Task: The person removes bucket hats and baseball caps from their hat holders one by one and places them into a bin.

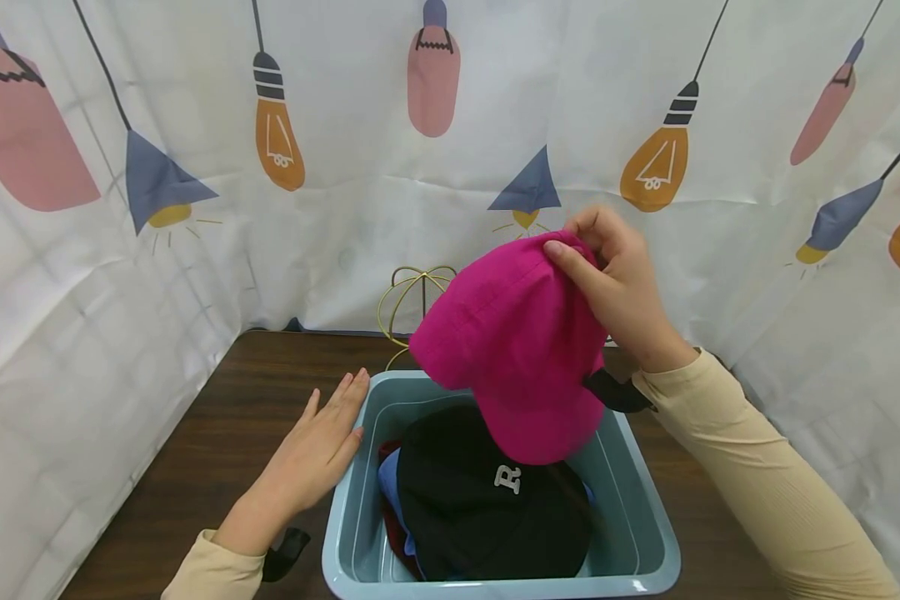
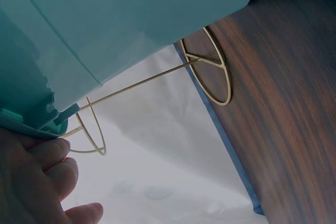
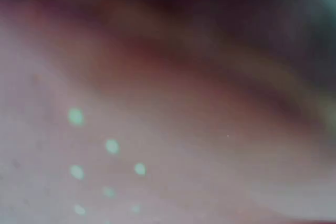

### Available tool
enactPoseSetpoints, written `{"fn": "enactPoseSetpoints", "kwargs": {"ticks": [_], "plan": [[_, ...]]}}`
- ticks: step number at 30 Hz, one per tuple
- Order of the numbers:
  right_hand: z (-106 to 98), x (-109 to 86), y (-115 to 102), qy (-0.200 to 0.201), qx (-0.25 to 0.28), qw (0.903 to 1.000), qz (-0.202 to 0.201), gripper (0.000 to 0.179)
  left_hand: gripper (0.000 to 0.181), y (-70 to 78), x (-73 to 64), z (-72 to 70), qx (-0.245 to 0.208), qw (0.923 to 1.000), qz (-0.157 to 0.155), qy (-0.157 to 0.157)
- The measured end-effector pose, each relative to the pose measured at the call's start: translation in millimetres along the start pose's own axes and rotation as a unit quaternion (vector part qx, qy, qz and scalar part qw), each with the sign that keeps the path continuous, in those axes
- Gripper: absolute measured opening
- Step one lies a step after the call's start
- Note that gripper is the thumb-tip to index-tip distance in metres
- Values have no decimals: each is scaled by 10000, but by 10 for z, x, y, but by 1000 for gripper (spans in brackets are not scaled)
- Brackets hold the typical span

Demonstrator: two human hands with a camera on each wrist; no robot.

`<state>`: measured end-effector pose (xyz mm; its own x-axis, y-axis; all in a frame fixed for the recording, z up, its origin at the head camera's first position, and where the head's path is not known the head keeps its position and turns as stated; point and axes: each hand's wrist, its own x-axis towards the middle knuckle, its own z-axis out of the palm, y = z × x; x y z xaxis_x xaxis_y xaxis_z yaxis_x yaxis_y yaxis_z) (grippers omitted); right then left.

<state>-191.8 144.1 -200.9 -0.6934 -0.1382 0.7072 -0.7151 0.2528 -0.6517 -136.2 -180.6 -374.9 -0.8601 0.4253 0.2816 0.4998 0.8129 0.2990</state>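
Note:
A bright pink baseball cap (image 1: 525,350) hangs from my right hand (image 1: 618,279), which pinches its crown between thumb and fingers. The cap is held over a light blue plastic bin (image 1: 648,517), its brim pointing down. Inside the bin lies a black cap (image 1: 487,508) with a white letter R, over a blue item (image 1: 392,479) and a dark red one (image 1: 392,517), both mostly covered. My left hand (image 1: 311,450) rests with extended fingers against the bin's left rim; in the left wrist view its fingers (image 2: 63,177) touch the rim. The right wrist view is a blur.
Behind the bin stands a gold wire stand (image 1: 401,304) with a rounded top, partly hidden by the pink cap; its round base (image 2: 227,85) shows in the left wrist view. Everything sits on a dark wooden table (image 1: 270,392). A white curtain (image 1: 330,225) with printed lamps hangs behind.

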Motion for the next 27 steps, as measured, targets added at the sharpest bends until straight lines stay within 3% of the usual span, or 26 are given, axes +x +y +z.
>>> {"fn": "enactPoseSetpoints", "kwargs": {"ticks": [5,14,17,21,27], "plan": [[-48,-126,-47,-476,-399,9980,-86,9,58,0,-3,-3,-17,10000,-20,-42],[-194,-307,-140,-1155,-563,9916,175,11,59,7,5,-15,60,9999,-51,-148],[-233,-329,-171,-1481,-556,9874,47,14,59,7,10,-30,131,9998,-36,-142],[-192,-347,-155,-2209,-429,9744,1,16,59,-7,30,-31,159,9998,-15,-123],[151,-455,57,-3452,-212,9376,355,11,58,-29,64,-6,110,9999,-2,-126]]}}
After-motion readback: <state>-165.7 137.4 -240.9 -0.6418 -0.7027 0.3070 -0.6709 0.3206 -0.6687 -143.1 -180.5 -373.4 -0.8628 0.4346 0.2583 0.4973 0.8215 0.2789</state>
